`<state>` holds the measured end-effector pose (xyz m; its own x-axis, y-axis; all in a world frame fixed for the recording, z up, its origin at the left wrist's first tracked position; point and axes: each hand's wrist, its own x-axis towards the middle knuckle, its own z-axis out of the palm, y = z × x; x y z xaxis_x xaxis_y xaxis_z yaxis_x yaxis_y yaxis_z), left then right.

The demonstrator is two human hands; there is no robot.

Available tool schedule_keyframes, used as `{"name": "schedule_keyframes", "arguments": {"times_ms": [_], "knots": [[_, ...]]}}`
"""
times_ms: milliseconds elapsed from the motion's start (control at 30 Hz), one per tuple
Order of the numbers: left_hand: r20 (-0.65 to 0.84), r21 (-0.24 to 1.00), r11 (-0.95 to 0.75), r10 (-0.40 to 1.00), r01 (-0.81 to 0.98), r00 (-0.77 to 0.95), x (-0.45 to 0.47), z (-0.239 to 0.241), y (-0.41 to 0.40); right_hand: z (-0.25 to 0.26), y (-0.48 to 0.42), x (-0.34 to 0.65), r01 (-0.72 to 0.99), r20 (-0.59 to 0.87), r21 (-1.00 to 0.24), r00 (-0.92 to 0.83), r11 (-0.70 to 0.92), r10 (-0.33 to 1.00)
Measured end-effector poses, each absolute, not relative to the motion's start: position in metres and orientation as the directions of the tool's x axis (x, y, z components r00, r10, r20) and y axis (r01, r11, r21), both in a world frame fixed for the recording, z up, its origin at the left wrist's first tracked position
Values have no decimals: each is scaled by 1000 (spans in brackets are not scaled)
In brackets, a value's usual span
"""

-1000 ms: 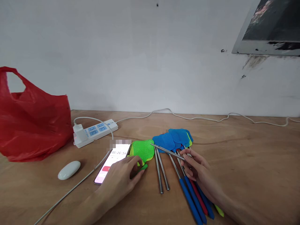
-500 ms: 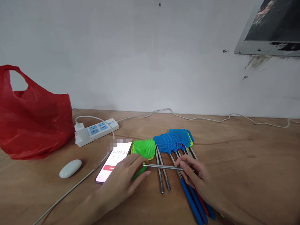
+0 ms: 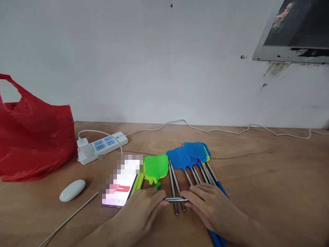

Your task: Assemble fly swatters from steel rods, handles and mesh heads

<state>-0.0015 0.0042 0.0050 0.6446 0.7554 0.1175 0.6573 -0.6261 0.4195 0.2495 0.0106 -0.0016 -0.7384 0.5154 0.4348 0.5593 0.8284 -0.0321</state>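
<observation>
A short metal rod [image 3: 176, 199] lies crosswise between my two hands, low over the wooden table [image 3: 269, 171]. My left hand [image 3: 142, 212] pinches its left end and my right hand [image 3: 213, 209] grips its right end. Under it lie two loose metal rods [image 3: 172, 178]. A green swatter head [image 3: 155, 167] lies just beyond my left hand, with green handles [image 3: 138, 181] beside it. Several blue swatters [image 3: 189, 153] with metal shafts lie fanned out, and their blue handles [image 3: 217, 238] run under my right hand.
A lit phone [image 3: 120, 188] lies left of my left hand. A white oval object [image 3: 72, 190], a thin cable [image 3: 69, 216], a white power strip [image 3: 101, 145] and a red plastic bag [image 3: 33, 140] stand further left. A white cord [image 3: 231, 130] runs along the wall.
The metal rod has swung from pointing up-left to lying level, looks shorter, and has come nearer to me. Both hands moved toward the table's front and now each grips one end.
</observation>
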Motion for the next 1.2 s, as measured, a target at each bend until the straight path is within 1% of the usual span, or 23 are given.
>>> {"name": "schedule_keyframes", "arguments": {"times_ms": [67, 133, 167, 200, 267, 400, 533, 633, 700, 767, 833, 900, 967, 1100, 1200], "knots": [[132, 438, -616, 765, 655, 631, -4, 7, 3, 3, 10, 253, 557, 389, 5, -766, 830, 512], [171, 470, -591, 790, 656, 589, -11, 9, 1, 8, 10, 261, 572, 353, -10, -765, 820, 538], [181, 484, -562, 814, 670, 552, -14, 9, 0, 11, 10, 266, 585, 355, -34, -751, 811, 557], [190, 488, -547, 827, 680, 529, -18, 9, 0, 12, 10, 272, 604, 330, -87, -733, 793, 595], [184, 490, -530, 839, 692, 511, -24, 8, -2, 14, 9, 281, 600, 315, -145, -726, 787, 612], [158, 473, -563, 811, 678, 563, -24, 6, -5, 12, 4, 281, 606, 338, -175, -704, 776, 625], [201, 437, -635, 759, 637, 619, -11, 8, -5, 10, -5, 258, 633, 351, -136, -689, 762, 634], [195, 422, -683, 711, 597, 676, -4, 12, -4, 9, -9, 241, 623, 278, -57, -741, 780, 612], [193, 433, -701, 686, 567, 701, -3, 15, -5, 11, -10, 235, 617, 188, -35, -769, 787, 611], [202, 448, -712, 670, 541, 714, -5, 16, -7, 15, -10, 235, 618, 108, -62, -777, 784, 621], [225, 444, -714, 673, 541, 704, -9, 17, -8, 21, -9, 238, 628, 67, -119, -768, 769, 637], [246, 424, -704, 695, 570, 676, -13, 18, -9, 25, -8, 243, 640, 58, -175, -752, 748, 656], [247, 404, -698, 706, 592, 664, -15, 18, -9, 26, -8, 247, 648, 65, -194, -741, 737, 669], [231, 328, -726, 683, 605, 693, -11, 19, -8, 19, -7, 249, 655, 113, -150, -733, 741, 671], [250, 193, -776, 631, 601, 734, -4, 19, -6, 15, -7, 248, 630, 176, -113, -749, 768, 639]]}}
